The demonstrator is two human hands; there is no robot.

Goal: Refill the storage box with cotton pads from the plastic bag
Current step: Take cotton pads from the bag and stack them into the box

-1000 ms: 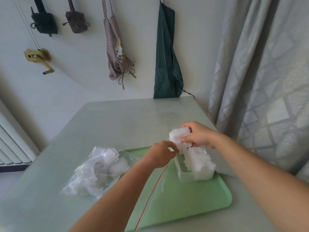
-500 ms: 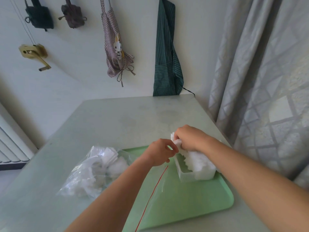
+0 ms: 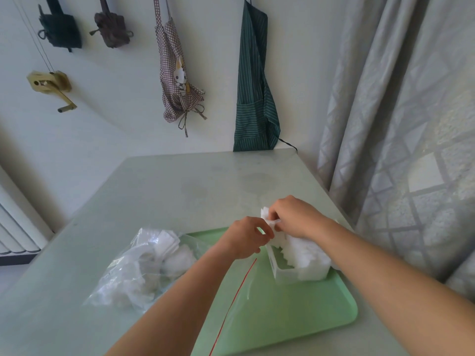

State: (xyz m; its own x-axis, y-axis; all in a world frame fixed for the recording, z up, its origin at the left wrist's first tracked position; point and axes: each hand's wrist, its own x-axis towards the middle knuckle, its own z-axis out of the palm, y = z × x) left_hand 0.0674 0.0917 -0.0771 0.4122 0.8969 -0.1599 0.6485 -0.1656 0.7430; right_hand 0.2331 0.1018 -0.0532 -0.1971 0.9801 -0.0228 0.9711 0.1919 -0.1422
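Cotton pads (image 3: 305, 255) heap above the storage box (image 3: 285, 274) rim, right of centre on the green tray (image 3: 295, 312). Right hand (image 3: 293, 217) fingers curl round the top clump; left hand (image 3: 246, 237) pinches a pad. Plastic bag (image 3: 144, 265), lower left, holds more: refill likely well along, unfinished.

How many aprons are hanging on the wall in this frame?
2: a checked apron hangs left of centre; a green striped apron hangs to its right, above the table's far edge. No others show.
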